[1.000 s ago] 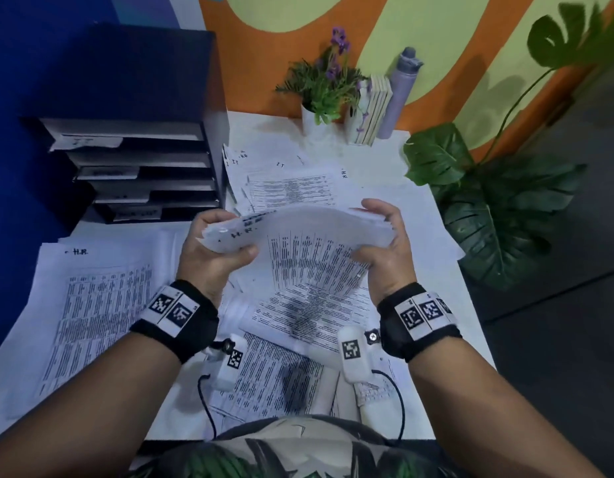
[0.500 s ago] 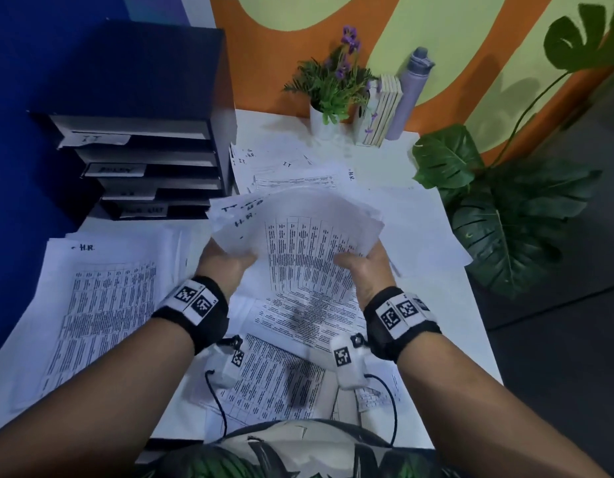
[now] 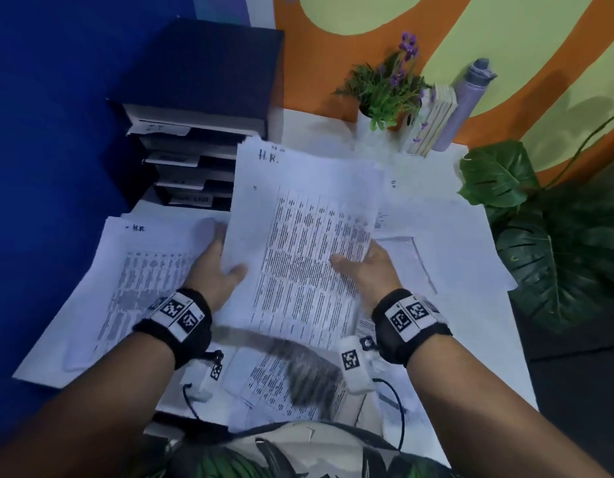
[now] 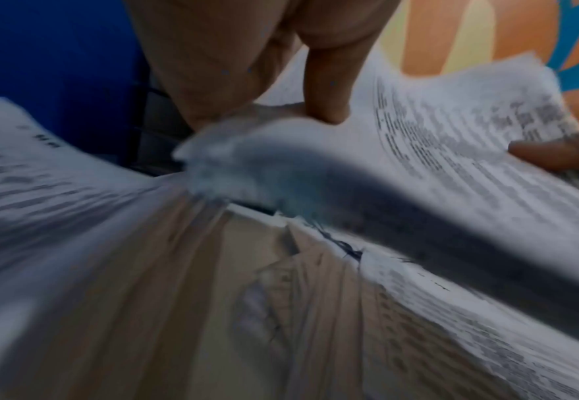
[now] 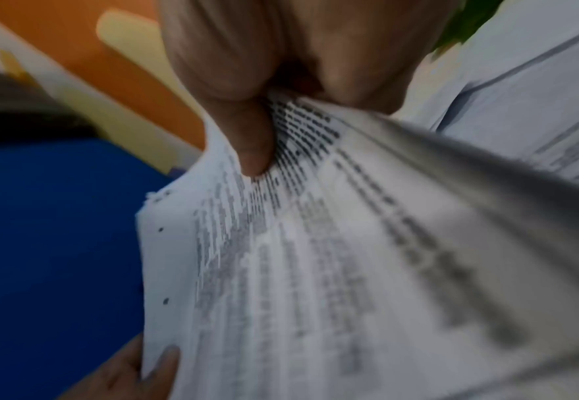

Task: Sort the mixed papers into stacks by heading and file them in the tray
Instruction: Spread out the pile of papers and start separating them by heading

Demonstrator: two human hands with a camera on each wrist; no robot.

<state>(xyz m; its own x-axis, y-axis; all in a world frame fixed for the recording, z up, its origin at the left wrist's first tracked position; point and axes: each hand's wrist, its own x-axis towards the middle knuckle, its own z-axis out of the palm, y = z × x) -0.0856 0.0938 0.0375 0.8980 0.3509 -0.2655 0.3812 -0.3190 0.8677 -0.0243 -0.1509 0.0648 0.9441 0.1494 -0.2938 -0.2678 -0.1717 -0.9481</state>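
Note:
Both hands hold one sheaf of printed papers headed "H.R." above the table, its top edge tilted up toward the tray. My left hand grips the sheaf's left edge, thumb on top. My right hand pinches the right edge, thumb pressed on the print. The sheaf fills the right wrist view. A second "H.R." stack lies flat at the left. The dark tray unit with labelled slots stands at the back left.
More sheets cover the table's right side, and loose printed pages lie near my body. A potted plant, books and a bottle stand at the back. Large leaves overhang the right edge.
The sheaf was held curled and edge-on a second ago. It has opened out flat and upright, showing its "H.R." heading, and both hands have shifted to grip its side edges.

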